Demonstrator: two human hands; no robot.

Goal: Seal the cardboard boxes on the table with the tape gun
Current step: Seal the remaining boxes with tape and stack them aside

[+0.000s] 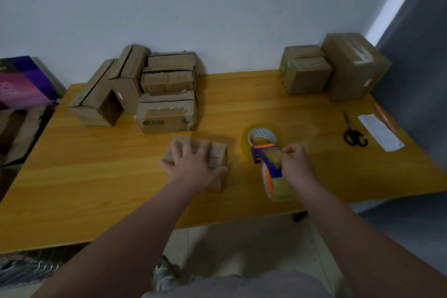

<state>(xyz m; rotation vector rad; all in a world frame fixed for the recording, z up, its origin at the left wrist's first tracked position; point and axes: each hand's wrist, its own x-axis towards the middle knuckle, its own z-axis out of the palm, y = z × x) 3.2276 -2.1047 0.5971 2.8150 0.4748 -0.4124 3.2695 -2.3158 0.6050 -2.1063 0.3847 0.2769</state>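
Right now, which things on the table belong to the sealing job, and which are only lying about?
For the job: small box under the left hand; tape gun in the right hand; box pile back left; taped boxes back right.
Lying about: loose tape roll; scissors; paper slip; thin orange tool; purple carton beside the table.

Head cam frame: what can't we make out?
1. Seam on small box, head view: left hand covers it; blurred.
2. Handle of tape gun, head view: right hand hides it.
3. Print on paper slip, head view: too small.
4. Most of purple box, head view: cut by left edge.
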